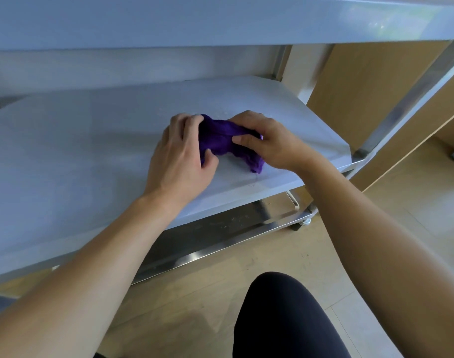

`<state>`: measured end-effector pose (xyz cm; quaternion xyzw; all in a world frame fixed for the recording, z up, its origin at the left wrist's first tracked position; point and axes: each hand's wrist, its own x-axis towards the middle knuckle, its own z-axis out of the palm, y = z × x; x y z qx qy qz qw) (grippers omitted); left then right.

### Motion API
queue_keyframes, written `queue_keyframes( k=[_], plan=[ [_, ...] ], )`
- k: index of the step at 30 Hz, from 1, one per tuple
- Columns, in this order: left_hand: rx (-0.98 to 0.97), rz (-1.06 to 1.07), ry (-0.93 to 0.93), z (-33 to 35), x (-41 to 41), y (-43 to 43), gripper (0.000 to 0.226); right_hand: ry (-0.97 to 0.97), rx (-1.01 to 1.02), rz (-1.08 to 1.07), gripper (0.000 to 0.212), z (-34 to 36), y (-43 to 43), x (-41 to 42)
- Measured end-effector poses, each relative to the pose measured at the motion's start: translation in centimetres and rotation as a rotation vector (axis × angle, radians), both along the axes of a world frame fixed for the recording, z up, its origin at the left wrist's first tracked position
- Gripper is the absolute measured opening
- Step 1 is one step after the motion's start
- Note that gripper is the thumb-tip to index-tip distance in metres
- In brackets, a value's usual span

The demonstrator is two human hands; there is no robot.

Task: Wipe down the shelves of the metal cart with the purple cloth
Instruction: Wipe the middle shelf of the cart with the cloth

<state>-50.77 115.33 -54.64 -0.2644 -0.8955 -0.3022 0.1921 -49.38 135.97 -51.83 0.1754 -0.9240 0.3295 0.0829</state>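
So, both hands are on the purple cloth rn. It's bunched up over the middle shelf of the metal cart, near the front right corner, w/ one end touching the surface. Left hand has fingers curled round one end, and right hand pinches the other btwn thumb and fingers. Bottom shelf sits below, and my knee is over the wood floor.

Count: one metal cart. Three shelves: the middle shelf, one top shelf above it, one bottom shelf below it. One purple cloth, on the middle shelf. Two hands, left hand and right hand, both over the middle shelf. One caster visible, below the middle shelf's right corner.
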Motion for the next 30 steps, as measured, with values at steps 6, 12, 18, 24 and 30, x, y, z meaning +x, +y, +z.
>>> queue_keyframes(
  k=[6, 12, 18, 24, 30],
  plan=[
    [-0.141, -0.091, -0.197, 0.0, -0.9, -1.4, 0.065, -0.162, 0.107, -0.044, 0.04, -0.8, -0.3, -0.6],
    [-0.154, -0.247, -0.322, 0.3, -1.9, -3.1, 0.073, -0.138, 0.068, -0.069, 0.045, -1.1, 0.6, -0.1],
    [0.019, -0.175, -0.151, 0.6, -2.3, -3.2, 0.024, -0.012, 0.125, -0.097, 0.033, -1.8, 0.3, -0.8],
    [-0.018, -0.153, -0.218, 0.6, -2.3, -3.2, 0.032, 0.058, 0.152, -0.122, 0.028, -1.9, -0.5, -0.9],
    [0.026, -0.149, -0.378, 0.8, -2.1, -2.8, 0.05, -0.055, 0.101, -0.14, 0.033, -1.4, -0.6, -0.6]
  ],
)
